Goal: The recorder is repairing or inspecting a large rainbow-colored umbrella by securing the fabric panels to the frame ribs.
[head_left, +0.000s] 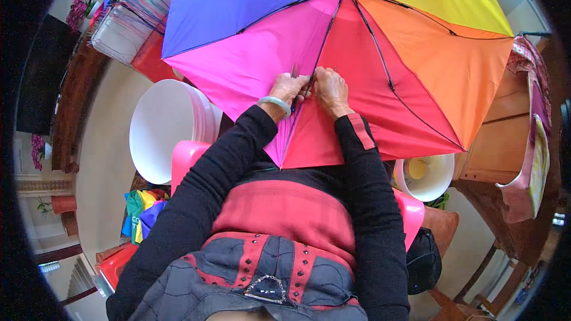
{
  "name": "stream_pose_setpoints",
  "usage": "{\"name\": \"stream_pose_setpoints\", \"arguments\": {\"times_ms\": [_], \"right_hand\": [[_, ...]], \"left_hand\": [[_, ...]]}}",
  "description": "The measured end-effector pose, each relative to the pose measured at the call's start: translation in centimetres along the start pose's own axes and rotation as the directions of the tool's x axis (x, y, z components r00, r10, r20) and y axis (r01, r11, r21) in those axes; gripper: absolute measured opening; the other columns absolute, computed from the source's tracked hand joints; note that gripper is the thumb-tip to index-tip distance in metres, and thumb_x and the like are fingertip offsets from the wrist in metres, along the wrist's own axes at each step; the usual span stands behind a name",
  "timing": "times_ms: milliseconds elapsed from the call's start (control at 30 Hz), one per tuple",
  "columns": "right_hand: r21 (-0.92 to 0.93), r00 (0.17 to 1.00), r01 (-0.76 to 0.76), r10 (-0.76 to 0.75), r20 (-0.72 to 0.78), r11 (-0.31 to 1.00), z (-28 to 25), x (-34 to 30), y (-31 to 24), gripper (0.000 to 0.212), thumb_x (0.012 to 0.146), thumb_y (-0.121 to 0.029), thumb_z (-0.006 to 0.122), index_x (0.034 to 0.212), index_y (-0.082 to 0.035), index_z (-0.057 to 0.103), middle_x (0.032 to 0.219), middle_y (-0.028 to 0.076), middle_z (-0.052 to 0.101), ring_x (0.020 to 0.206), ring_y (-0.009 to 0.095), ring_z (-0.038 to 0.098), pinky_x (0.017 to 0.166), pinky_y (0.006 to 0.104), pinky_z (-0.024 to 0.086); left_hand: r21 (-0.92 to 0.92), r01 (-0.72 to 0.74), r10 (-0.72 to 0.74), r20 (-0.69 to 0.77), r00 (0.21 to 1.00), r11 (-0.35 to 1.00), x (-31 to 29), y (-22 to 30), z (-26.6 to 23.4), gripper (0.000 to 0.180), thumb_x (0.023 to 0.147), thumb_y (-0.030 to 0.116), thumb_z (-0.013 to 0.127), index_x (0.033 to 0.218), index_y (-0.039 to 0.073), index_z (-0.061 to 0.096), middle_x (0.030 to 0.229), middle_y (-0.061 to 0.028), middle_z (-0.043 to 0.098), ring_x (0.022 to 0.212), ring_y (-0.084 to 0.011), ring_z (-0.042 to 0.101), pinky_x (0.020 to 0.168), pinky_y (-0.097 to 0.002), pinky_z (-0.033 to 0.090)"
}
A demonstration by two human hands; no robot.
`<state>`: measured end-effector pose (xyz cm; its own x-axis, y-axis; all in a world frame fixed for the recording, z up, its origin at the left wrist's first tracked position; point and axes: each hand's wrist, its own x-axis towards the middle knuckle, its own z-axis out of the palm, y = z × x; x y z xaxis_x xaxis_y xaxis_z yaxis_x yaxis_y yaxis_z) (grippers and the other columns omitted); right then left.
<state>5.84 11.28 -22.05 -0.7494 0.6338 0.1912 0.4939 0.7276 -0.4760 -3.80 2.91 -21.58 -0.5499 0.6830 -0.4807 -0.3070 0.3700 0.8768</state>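
Note:
An opened rainbow umbrella (404, 53) spreads in front of me, its inner side with thin black ribs facing me. My left hand (287, 90) is closed at the border of its pink and red panels, beside a rib. A small tool with thin metal points (293, 71) sticks out past its fingers, and a dark blue part shows below; it looks like small scissors, mostly hidden by the hand. Just right of that rib, my right hand (331, 90) is closed, fingertips pinched at the rib and red cloth. What exactly its fingertips hold is hidden.
A white bucket (163, 131) stands left of my lap, beside a pink seat (187, 160). Folded colourful cloth (143, 214) lies below it. Another white bucket (437, 175) is at right, near a wooden chair (493, 137) draped with cloths. Upper left stands a clear plastic box (128, 21).

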Motion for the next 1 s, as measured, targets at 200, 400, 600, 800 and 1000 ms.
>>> {"name": "stream_pose_setpoints", "arguments": {"times_ms": [200,400,600,800,1000], "right_hand": [[0.023,1.0,0.007,-0.006,-0.025,1.0,0.3,0.2,0.2,0.015,0.079,-0.017,0.047,0.08,-0.005,0.055,0.08,0.019,0.058,0.076,0.036,0.059,0.061,0.0453,0.048],[0.141,0.98,-0.175,0.158,0.12,0.974,-0.8,-0.4,1.6,0.015,0.077,-0.016,0.049,0.076,-0.003,0.056,0.081,0.021,0.059,0.078,0.037,0.059,0.064,0.0464,0.047],[0.31,0.961,-0.277,0.266,0.078,0.909,-2.5,-0.9,2.5,0.012,0.074,-0.015,0.052,0.075,-0.003,0.057,0.079,0.023,0.059,0.077,0.038,0.058,0.064,0.0473,0.046],[0.297,0.889,-0.133,0.246,-0.386,0.946,-2.2,0.3,2.2,0.011,0.072,-0.014,0.052,0.074,-0.004,0.058,0.076,0.023,0.058,0.071,0.037,0.058,0.061,0.0465,0.046],[0.591,0.953,-0.082,0.236,-0.19,0.803,-1.1,-0.3,2.1,0.012,0.071,-0.013,0.051,0.069,-0.005,0.06,0.071,0.019,0.059,0.069,0.036,0.059,0.062,0.0448,0.047]], "left_hand": [[0.016,-0.055,0.056,-0.074,0.996,0.998,-0.2,0.0,0.7,0.019,0.08,0.019,0.054,0.072,0.002,0.057,0.061,-0.0055,0.057,0.045,-0.0113,0.05,0.038,-0.0218,0.034],[-0.079,-0.033,0.017,-0.196,0.98,0.996,-0.8,-0.5,1.0,0.021,0.081,0.018,0.05,0.075,-0.002,0.055,0.064,-0.0102,0.059,0.046,-0.0135,0.054,0.036,-0.0217,0.036],[-0.121,-0.011,-0.002,-0.112,0.994,0.993,-0.8,0.1,0.1,0.022,0.081,0.017,0.046,0.077,-0.004,0.054,0.067,-0.013,0.06,0.049,-0.0166,0.057,0.036,-0.0217,0.041],[-0.146,0.027,-0.038,-0.074,0.997,0.989,-0.1,0.1,-0.4,0.022,0.083,0.017,0.048,0.079,-0.004,0.054,0.069,-0.0125,0.06,0.049,-0.017,0.058,0.037,-0.0212,0.043],[-0.148,0.082,-0.081,0.014,0.997,0.986,0.4,0.1,-1.0,0.021,0.084,0.017,0.049,0.083,-0.003,0.053,0.071,-0.0124,0.06,0.052,-0.0179,0.06,0.038,-0.0208,0.045]]}}
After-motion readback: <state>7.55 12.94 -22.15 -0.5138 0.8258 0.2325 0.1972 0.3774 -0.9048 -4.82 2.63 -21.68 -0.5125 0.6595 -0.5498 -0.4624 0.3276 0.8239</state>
